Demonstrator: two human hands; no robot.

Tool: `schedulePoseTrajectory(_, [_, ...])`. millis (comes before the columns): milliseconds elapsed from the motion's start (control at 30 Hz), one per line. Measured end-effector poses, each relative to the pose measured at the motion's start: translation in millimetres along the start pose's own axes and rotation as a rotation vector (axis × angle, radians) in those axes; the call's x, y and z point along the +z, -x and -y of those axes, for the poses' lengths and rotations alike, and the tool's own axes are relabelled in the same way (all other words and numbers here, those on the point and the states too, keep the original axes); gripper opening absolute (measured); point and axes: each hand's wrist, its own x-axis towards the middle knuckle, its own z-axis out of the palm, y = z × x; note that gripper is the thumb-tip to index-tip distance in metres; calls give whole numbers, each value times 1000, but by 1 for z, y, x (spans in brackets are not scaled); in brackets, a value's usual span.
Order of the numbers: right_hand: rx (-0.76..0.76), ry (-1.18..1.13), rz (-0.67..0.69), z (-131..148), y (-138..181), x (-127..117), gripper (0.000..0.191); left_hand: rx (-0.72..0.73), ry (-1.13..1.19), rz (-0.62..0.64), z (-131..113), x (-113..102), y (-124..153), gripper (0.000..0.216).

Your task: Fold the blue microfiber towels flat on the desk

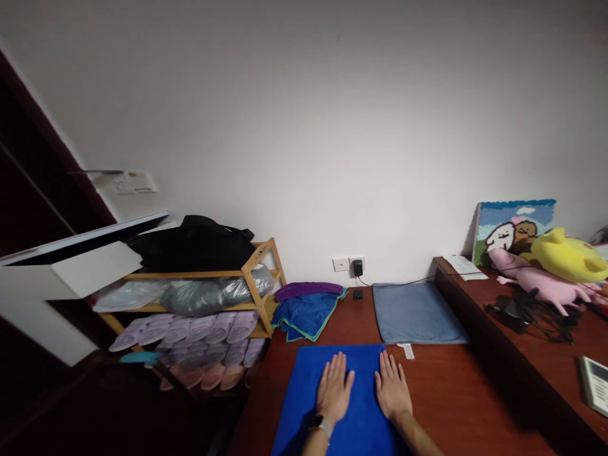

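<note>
In the head view, a bright blue rectangular cloth [363,394] lies spread flat on a reddish-brown wooden table [456,386], its near end running out of the bottom of the view. The person's left hand [334,389], with a watch on a pale band [322,424] at the wrist, rests palm down on the left-centre part of the blue cloth, fingers extended and grasping nothing. The right hand [394,387] lies palm down at the right edge of the blue cloth, its fingers straight and slightly spread, likewise released from any grip.

Just beyond the far left corner of the blue cloth sits a crumpled dark blue cloth with green edging [306,313], with a folded purple cloth [308,290] behind it. Beyond the far right corner lies a flat grey-blue cloth [418,313] with a white tag [407,350]; the tag is near the blue cloth.

To the left of the blue cloth stands a light wooden rack [190,275] bearing a black fabric bag [197,244] and rows of pale lilac slippers [199,329]. Well to the right of the blue cloth, on a raised surface, are a pink plush pig [536,283], a yellow plush toy [567,259] and tangled black cables [536,322].
</note>
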Motion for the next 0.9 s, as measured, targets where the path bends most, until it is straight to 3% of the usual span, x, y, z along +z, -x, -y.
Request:
schedulePoseTrajectory(100, [10,8,13,0,0,0,67,-164,-61,-28,57,-16,14,68])
schedulePoseTrajectory(200, [24,21,38,1,-1,0,67,-194,-107,-81,87,-21,25,70])
schedulePoseTrajectory(433, [7,-1,-16,8,-18,-6,66,-206,-118,-119,82,-15,29,76])
schedulePoseTrajectory(633, [-19,-1,-30,6,-27,7,69,-167,-147,-164,96,-9,27,70])
schedulePoseTrajectory(733, [-23,-36,-55,5,-26,8,68,-114,-131,-188,75,-12,15,65])
schedulePoseTrajectory(900, [-35,-21,-30,4,-26,4,66,216,38,-48,-26,0,-27,60])
